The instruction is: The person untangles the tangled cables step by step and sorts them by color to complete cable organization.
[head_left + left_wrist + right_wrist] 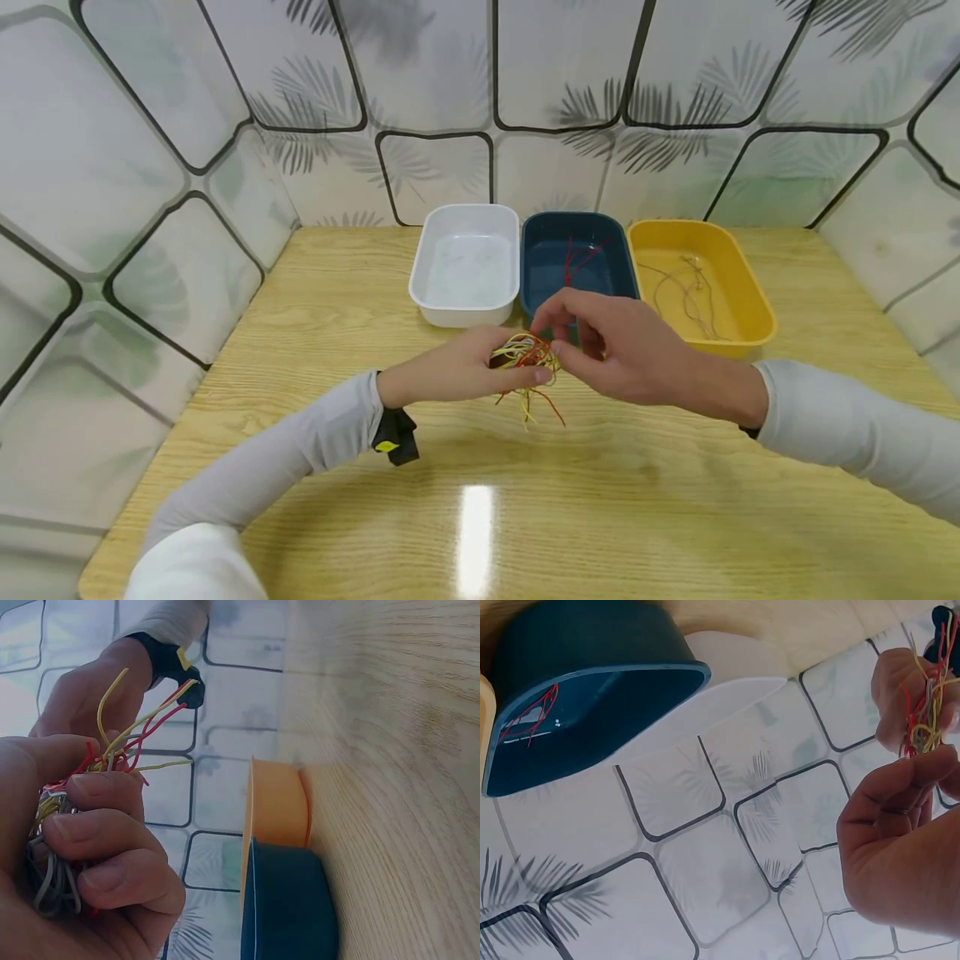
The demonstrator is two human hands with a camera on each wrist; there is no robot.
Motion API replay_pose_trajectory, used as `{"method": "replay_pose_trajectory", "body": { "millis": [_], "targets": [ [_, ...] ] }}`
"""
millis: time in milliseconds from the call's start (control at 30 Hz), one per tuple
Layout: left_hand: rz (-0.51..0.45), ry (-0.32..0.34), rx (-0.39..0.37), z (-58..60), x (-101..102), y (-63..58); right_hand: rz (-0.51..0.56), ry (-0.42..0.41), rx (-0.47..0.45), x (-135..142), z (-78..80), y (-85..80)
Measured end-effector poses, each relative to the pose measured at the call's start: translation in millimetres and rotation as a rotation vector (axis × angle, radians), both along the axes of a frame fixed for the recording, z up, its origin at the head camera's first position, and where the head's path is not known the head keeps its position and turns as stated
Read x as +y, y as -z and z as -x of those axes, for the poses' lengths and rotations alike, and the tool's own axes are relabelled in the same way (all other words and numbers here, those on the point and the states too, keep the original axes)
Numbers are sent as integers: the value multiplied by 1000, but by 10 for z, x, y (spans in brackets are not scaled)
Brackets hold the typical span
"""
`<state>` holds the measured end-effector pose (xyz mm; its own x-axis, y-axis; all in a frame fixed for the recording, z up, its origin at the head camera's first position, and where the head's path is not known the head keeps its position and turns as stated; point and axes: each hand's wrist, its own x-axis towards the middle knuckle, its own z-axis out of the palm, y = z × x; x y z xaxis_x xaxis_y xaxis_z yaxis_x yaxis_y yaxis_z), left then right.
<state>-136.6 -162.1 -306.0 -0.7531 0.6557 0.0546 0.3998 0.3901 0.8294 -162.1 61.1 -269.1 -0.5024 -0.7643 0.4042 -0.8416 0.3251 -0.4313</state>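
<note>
A tangled bundle of thin wires (525,352), red, yellow and grey, sits in my left hand (468,367). The left fingers curl round it in the left wrist view, with loose wire ends (150,720) sticking out past the index finger. My right hand (630,346) is at the bundle's right side, thumb and index fingertips bent together at its edge, pinching at the wires. In the right wrist view those fingertips (934,761) meet the bundle from below; the exact strand between them is hidden. Both hands are above the table, in front of the bins.
Three bins stand in a row at the back of the wooden table (337,517): a white bin (465,312), a dark blue bin (536,287) holding red wires (570,262), and a yellow bin (761,321) holding thin brownish-grey wires (697,292). A patterned curtain (435,75) hangs behind.
</note>
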Motion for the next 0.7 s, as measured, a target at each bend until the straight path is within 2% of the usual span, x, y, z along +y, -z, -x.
{"method": "replay_pose_trajectory", "body": {
  "millis": [200,433,600,700],
  "targets": [
    [70,33,48,-2,50,31,-34,13,-84,-8,34,27],
    [151,80,109,6,36,31,-154,9,-212,-11,57,8],
    [200,144,72,22,36,77,-228,-20,-265,-8,88,17],
    [211,172,66,29,49,107,-237,-30,-248,-5,89,49]
  ]
}}
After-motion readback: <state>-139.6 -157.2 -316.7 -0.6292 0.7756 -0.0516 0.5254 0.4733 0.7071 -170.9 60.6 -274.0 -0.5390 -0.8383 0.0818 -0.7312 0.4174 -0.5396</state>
